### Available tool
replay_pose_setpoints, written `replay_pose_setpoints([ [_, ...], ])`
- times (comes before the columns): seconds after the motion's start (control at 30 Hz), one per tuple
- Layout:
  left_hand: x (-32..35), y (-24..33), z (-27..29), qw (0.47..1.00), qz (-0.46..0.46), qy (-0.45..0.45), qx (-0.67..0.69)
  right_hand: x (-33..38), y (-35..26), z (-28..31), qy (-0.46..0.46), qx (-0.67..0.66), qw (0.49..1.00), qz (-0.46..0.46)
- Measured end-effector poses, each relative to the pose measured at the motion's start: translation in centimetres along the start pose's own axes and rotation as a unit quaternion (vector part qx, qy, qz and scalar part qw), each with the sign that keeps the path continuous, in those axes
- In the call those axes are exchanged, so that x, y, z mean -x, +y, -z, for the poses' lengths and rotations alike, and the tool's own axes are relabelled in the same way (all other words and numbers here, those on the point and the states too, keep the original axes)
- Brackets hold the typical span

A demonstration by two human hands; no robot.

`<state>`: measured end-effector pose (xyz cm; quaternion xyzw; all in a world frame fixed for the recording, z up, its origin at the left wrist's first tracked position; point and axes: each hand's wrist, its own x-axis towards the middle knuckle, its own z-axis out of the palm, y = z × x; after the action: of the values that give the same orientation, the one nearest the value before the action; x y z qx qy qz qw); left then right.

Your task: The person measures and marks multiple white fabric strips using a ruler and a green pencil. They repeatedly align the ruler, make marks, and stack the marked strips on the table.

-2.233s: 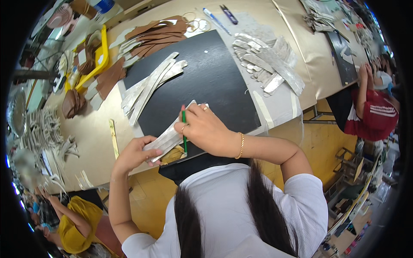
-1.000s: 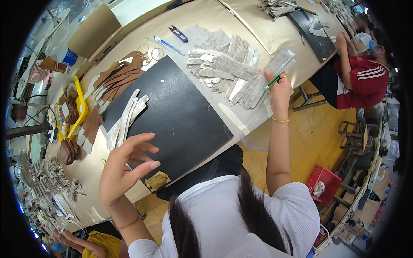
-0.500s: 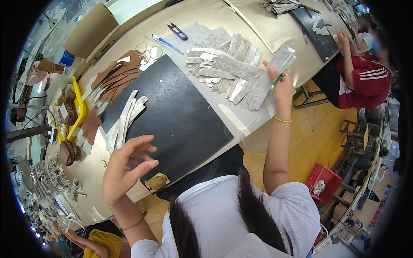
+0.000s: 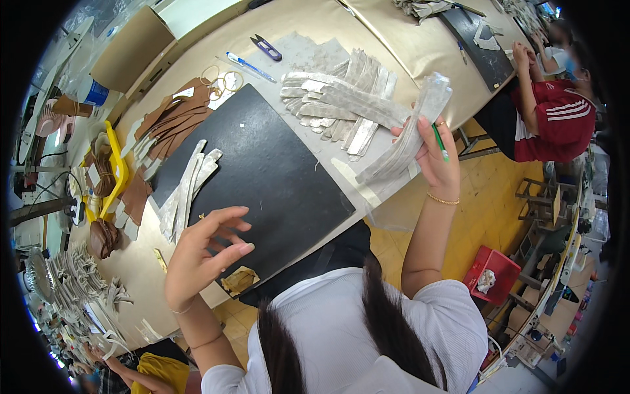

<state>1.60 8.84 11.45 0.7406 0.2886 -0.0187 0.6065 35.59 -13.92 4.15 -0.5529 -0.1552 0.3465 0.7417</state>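
The right hand is closed on a long shiny silver strip and a thin green pen, above the table edge. The left hand is empty, fingers spread, over the big black mat.

Beige table, black mat, silver strips

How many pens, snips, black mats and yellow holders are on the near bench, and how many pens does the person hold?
Blue pen on bench: 1
Green pen in right hand: 1
Purple snips: 1
Black mat: 1
Yellow holder: 1
Total: 5

The right hand also grips a silver strip; the left hand is empty.
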Motion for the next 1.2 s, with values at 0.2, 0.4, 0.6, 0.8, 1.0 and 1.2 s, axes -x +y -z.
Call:
replay_pose_setpoints([
  [0.2, -0.3, -0.4, -0.1, 1.0, -0.007, -0.007, -0.015, -3.7, 3.7, 1.1, 0.104, 0.155, 0.979, 0.08],
  [0.4, -0.3, -0.5, 0.1, 1.0, 0.005, 0.0, -0.007, -5.8, 5.7, 2.3, 0.138, 0.313, 0.926, 0.16],
  [0.6, 0.1, -1.5, 0.3, 0.999, 0.03, 0.025, 0.021, -5.3, 6.5, 0.9, 0.284, 0.554, 0.761, 0.185],
  [0.8, 1.3, -2.9, 1.2, 0.993, 0.048, 0.079, 0.071, -4.8, 8.0, 1.5, 0.151, 0.597, 0.737, 0.277],
  [1.0, 3.7, -5.8, 3.2, 0.971, 0.051, 0.203, 0.113, -5.4, 9.3, 1.1, 0.138, 0.643, 0.712, 0.246],
  [1.2, 3.8, -11.6, 5.3, 0.916, 0.007, 0.388, -0.103, -4.5, 6.1, -1.3, 0.149, 0.607, 0.718, 0.307],
])
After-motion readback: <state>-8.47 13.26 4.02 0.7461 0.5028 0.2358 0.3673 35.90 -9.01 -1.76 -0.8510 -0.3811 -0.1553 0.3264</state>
